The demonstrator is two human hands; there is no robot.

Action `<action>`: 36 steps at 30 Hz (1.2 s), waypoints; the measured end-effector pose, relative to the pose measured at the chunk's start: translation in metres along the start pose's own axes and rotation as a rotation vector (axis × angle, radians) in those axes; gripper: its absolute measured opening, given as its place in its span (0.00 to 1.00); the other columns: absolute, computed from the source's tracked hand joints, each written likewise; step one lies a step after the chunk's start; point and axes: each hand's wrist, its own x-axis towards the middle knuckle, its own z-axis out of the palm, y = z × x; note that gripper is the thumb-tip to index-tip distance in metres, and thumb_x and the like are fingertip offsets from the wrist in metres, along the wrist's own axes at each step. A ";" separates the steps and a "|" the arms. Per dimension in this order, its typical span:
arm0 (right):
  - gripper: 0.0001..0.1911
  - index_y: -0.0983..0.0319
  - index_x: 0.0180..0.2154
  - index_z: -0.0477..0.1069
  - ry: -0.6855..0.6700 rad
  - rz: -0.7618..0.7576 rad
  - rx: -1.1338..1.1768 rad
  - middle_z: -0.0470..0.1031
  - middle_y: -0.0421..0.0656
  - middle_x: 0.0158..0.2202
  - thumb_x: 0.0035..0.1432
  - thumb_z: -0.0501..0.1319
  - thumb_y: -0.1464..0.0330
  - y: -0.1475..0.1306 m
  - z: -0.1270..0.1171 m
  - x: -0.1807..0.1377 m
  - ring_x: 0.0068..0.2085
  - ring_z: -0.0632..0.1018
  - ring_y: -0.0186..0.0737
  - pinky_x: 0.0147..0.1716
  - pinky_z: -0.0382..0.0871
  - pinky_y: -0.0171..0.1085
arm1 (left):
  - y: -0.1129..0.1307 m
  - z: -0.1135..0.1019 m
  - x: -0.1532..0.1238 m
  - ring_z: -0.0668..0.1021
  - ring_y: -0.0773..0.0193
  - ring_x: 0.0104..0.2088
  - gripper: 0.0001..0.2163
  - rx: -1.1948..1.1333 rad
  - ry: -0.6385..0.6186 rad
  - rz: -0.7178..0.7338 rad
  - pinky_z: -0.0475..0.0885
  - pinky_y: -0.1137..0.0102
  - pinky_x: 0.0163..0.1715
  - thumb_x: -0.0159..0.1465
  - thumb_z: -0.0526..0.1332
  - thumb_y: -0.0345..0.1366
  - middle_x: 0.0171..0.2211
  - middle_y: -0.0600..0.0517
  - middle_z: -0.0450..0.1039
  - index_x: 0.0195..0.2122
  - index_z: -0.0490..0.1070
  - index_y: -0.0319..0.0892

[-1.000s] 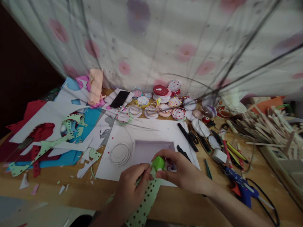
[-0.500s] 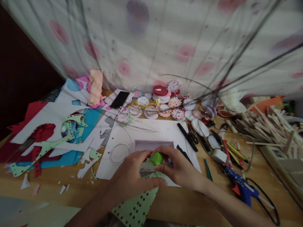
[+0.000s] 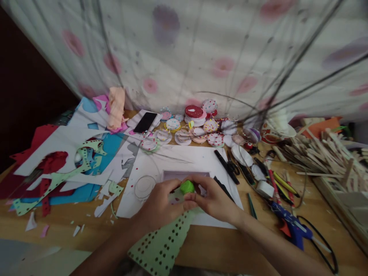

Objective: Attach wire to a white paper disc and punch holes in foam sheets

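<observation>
At a white paper sheet (image 3: 198, 155), the left hand (image 3: 162, 205) is holding dark-dotted pale-green paper (image 3: 162, 247), the right hand (image 3: 212, 197) a rounded bright-green tool (image 3: 187, 187); colourful paper discs (image 3: 173, 124) beyond look finished, this piece unfinished.

No readable text, label, brand or number; red markings on cup (image 3: 270, 134) too blurred.

On the brown wooden tabletop (image 3: 221, 249), a flat white paper sheet (image 3: 198, 155) lies centrally, bearing a pale rectangular tray (image 3: 172, 175). Over the sheet's front part, a small rounded green plastic tool (image 3: 187, 187) sits between the left hand (image 3: 163, 205) and right hand (image 3: 214, 199). Cut red, white and blue paper scraps (image 3: 94, 176) lie left; small round decorated paper discs (image 3: 183, 137), behind. Heaped thin wooden sticks (image 3: 322, 157) lie far right, a blue plastic glue gun (image 3: 293, 226) nearer.
</observation>
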 end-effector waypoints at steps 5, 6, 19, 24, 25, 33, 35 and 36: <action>0.12 0.63 0.35 0.70 -0.085 0.009 0.075 0.68 0.39 0.29 0.54 0.62 0.61 0.005 -0.007 -0.003 0.32 0.67 0.36 0.32 0.62 0.35 | -0.004 -0.003 -0.008 0.77 0.61 0.34 0.09 -0.028 -0.039 -0.137 0.68 0.73 0.32 0.60 0.60 0.40 0.32 0.53 0.78 0.37 0.75 0.41; 0.13 0.63 0.36 0.70 -0.093 0.019 0.116 0.69 0.40 0.30 0.54 0.62 0.60 0.007 -0.009 -0.003 0.32 0.68 0.36 0.33 0.63 0.35 | -0.006 -0.002 -0.010 0.77 0.62 0.31 0.10 -0.019 -0.042 -0.162 0.68 0.73 0.30 0.61 0.58 0.39 0.28 0.53 0.77 0.33 0.75 0.40; 0.18 0.58 0.53 0.62 -0.023 -0.046 -0.281 0.72 0.45 0.45 0.61 0.57 0.67 0.022 -0.024 -0.016 0.43 0.74 0.39 0.43 0.67 0.38 | -0.018 -0.001 -0.027 0.72 0.67 0.23 0.15 -0.019 0.015 -0.242 0.64 0.74 0.24 0.63 0.53 0.40 0.20 0.53 0.71 0.22 0.69 0.40; 0.19 0.57 0.53 0.62 -0.100 -0.100 -0.324 0.72 0.43 0.45 0.60 0.58 0.64 0.002 -0.026 -0.024 0.44 0.73 0.39 0.45 0.67 0.38 | -0.018 0.003 -0.028 0.74 0.66 0.25 0.16 0.081 0.073 -0.164 0.64 0.75 0.26 0.64 0.53 0.39 0.20 0.54 0.70 0.21 0.68 0.40; 0.19 0.57 0.53 0.62 -0.121 -0.113 -0.346 0.72 0.43 0.45 0.60 0.59 0.64 -0.001 -0.025 -0.025 0.44 0.73 0.39 0.45 0.67 0.38 | -0.018 0.004 -0.028 0.74 0.66 0.25 0.15 0.104 0.079 -0.147 0.64 0.75 0.26 0.64 0.52 0.38 0.20 0.54 0.70 0.22 0.68 0.40; 0.20 0.59 0.53 0.63 -0.061 -0.192 -0.493 0.72 0.46 0.47 0.59 0.61 0.66 -0.001 -0.016 -0.028 0.49 0.71 0.43 0.48 0.65 0.42 | -0.020 0.009 -0.027 0.74 0.67 0.25 0.14 0.180 0.084 -0.075 0.63 0.75 0.27 0.65 0.52 0.36 0.21 0.55 0.70 0.23 0.68 0.40; 0.20 0.60 0.52 0.64 -0.053 -0.202 -0.502 0.72 0.46 0.46 0.58 0.61 0.67 0.000 -0.016 -0.028 0.48 0.72 0.44 0.47 0.65 0.42 | -0.020 0.009 -0.026 0.74 0.67 0.25 0.14 0.180 0.090 -0.070 0.63 0.75 0.27 0.65 0.52 0.35 0.21 0.55 0.70 0.23 0.68 0.40; 0.19 0.60 0.51 0.64 -0.059 -0.200 -0.500 0.72 0.46 0.46 0.58 0.61 0.67 0.000 -0.016 -0.028 0.47 0.72 0.44 0.47 0.65 0.42 | -0.020 0.010 -0.026 0.74 0.67 0.25 0.14 0.180 0.092 -0.071 0.63 0.75 0.26 0.64 0.52 0.35 0.21 0.55 0.70 0.23 0.68 0.40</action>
